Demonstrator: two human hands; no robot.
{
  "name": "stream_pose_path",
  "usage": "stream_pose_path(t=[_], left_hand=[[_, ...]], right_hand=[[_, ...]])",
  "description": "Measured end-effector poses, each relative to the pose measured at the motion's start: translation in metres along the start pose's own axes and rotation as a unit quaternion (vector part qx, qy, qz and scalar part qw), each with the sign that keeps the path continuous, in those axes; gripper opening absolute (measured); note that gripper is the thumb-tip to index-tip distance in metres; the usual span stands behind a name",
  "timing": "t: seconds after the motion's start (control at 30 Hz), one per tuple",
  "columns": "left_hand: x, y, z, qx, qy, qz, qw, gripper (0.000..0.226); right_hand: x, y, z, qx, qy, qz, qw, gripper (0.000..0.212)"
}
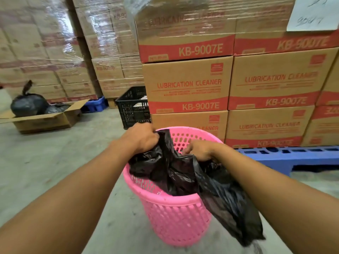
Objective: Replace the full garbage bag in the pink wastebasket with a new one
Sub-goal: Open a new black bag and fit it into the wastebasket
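A pink perforated wastebasket [174, 217] stands on the concrete floor in front of me. A black garbage bag [185, 173] lies crumpled across its mouth, with one end hanging down outside the right rim. My left hand [142, 137] grips an upper edge of the bag above the far-left rim. My right hand [199, 149] holds the bag's edge over the middle of the opening. A tied, full black garbage bag [28, 104] sits in an open cardboard box [45, 121] at the far left.
Stacked cardboard boxes [238, 85] on a blue pallet [293, 154] stand right behind the wastebasket. A black plastic crate [133, 107] sits to their left. More shrink-wrapped box stacks [55, 48] fill the left background. Bare concrete floor [55, 162] lies left of the wastebasket.
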State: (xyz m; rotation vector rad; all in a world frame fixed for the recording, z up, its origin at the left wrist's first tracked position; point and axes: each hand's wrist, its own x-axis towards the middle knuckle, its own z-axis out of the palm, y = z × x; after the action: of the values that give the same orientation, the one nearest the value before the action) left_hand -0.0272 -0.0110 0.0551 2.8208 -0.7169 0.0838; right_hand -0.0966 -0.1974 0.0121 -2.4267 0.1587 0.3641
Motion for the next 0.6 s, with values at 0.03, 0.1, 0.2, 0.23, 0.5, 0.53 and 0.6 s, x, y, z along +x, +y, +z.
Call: stream_pose_path(t=[0.03, 0.1, 0.2, 0.23, 0.5, 0.53, 0.6], left_hand=[[0.003, -0.007, 0.008, 0.008, -0.008, -0.034, 0.999, 0.028], [0.006, -0.019, 0.02, 0.013, -0.033, -0.093, 0.995, 0.033], [0.008, -0.031, 0.026, 0.007, -0.038, -0.142, 0.989, 0.04], [0.01, -0.033, 0.027, 0.001, -0.025, -0.146, 0.989, 0.042], [0.002, -0.035, 0.037, 0.042, 0.191, 0.022, 0.98, 0.027], [0.0, -0.032, 0.036, 0.046, 0.194, 0.056, 0.978, 0.025], [0.005, -0.03, 0.042, 0.012, 0.142, 0.089, 0.986, 0.024]], right_hand=[[-0.001, 0.002, -0.004, 0.044, 0.031, -0.002, 0.999, 0.022], [-0.014, -0.004, -0.016, 0.134, 0.016, 0.019, 0.991, 0.02], [-0.032, -0.014, -0.026, 0.033, -0.132, 0.049, 0.99, 0.05], [-0.037, -0.017, -0.025, -0.029, -0.156, 0.049, 0.986, 0.052], [-0.026, -0.011, -0.029, -0.191, 0.193, 0.026, 0.962, 0.02], [-0.025, -0.01, -0.031, -0.17, 0.236, 0.038, 0.956, 0.021], [-0.025, -0.009, -0.034, -0.128, 0.287, 0.057, 0.948, 0.031]])
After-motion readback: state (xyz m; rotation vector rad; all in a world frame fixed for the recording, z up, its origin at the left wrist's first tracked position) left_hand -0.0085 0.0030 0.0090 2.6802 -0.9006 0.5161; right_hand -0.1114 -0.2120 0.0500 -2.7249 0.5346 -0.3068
